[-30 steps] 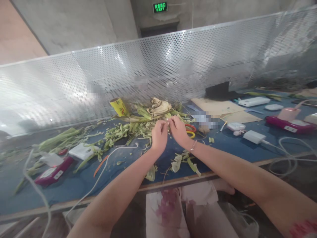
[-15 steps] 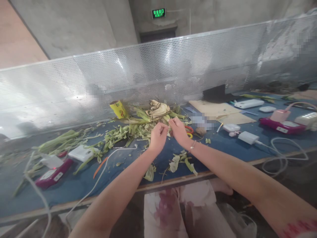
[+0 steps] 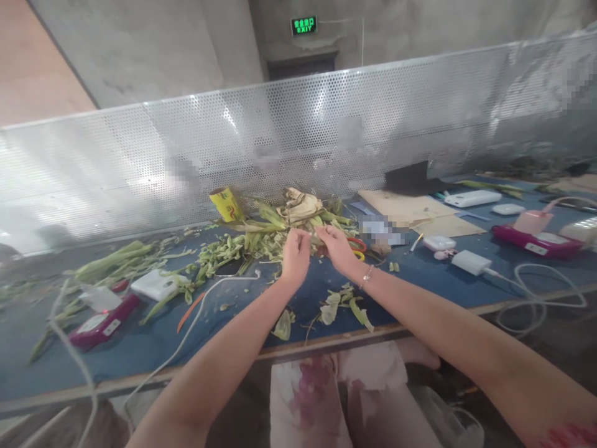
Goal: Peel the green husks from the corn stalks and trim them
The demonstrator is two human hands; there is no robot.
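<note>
My left hand (image 3: 296, 254) is closed in a pinch above the middle of the blue table. Close by, my right hand (image 3: 339, 250) is also closed, fingertips turned toward the left ones with a small gap between them. Whatever lies in either pinch is too small or hidden to name. Just beyond the fingers sits a pile of wilted pale leaves (image 3: 301, 206). Torn green plant pieces (image 3: 224, 252) spread to the left of my hands. Scissors with orange and yellow handles (image 3: 358, 254) lie partly hidden behind my right hand.
A yellow cardboard tube (image 3: 226, 204) stands near the perforated metal screen (image 3: 298, 137). Purple power strips (image 3: 105, 320) lie at both sides with white cables. Brown paper (image 3: 405, 208), chargers (image 3: 471, 262) and white cases are on the right. Leaf scraps (image 3: 330, 308) lie near the front edge.
My hands have drawn slightly apart at the fingertips, and the left hand has turned more upright. The view has shifted slightly; the things on the table look the same.
</note>
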